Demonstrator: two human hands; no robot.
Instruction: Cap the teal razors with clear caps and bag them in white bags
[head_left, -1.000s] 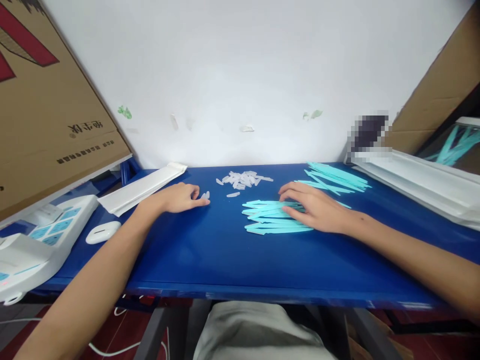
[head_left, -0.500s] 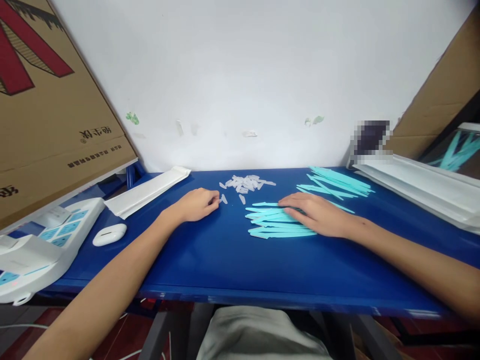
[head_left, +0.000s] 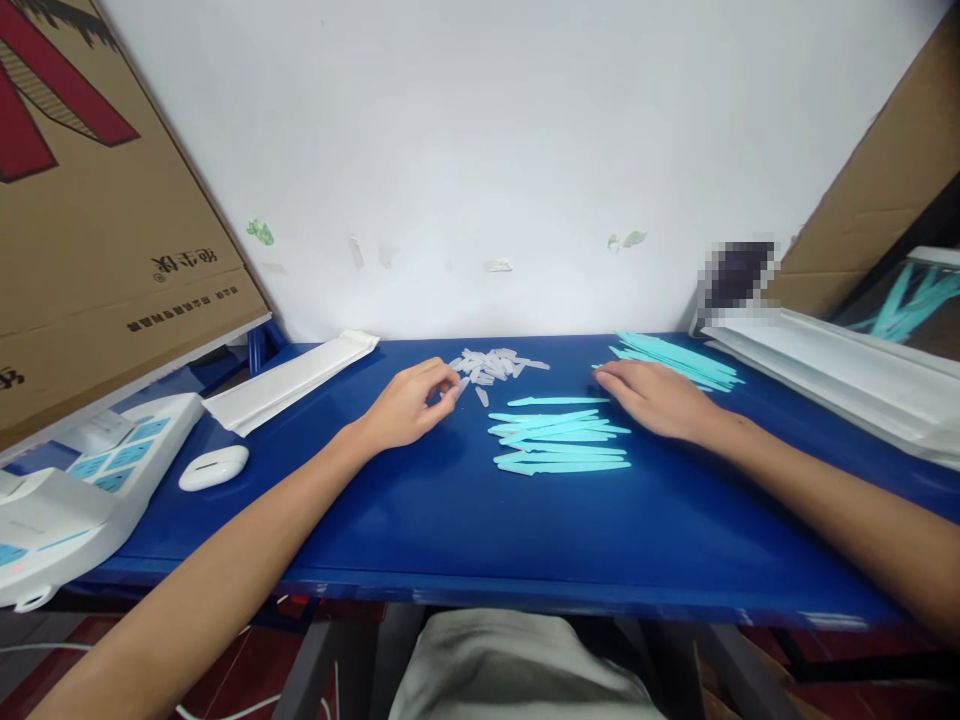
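My left hand (head_left: 416, 402) is closed in a pinch, thumb and index finger meeting at the left edge of a small heap of translucent blade caps (head_left: 491, 365). One cap (head_left: 464, 384) shows at those fingertips. A loose cap (head_left: 481, 396) lies in front of the heap. My right hand (head_left: 651, 395) rests at the near left side of the far pile of teal eyebrow razors (head_left: 679, 357). Its thumb and fingers are close together around the tip of a razor, partly hidden by the hand. Between the hands lies a near group of teal razors (head_left: 559, 430), roughly side by side, touching neither hand.
A white earphone case (head_left: 214, 468) and a power strip (head_left: 120, 500) are at the left of the blue table (head_left: 450, 530). A flat white packet (head_left: 292, 382) lies behind them. White trays (head_left: 840, 375) stand at right, with cardboard (head_left: 150, 200) at left.
My right hand has lifted off the near group of razors and moved back and right to the far pile. My left hand has shifted right and slightly back, closer to the caps.
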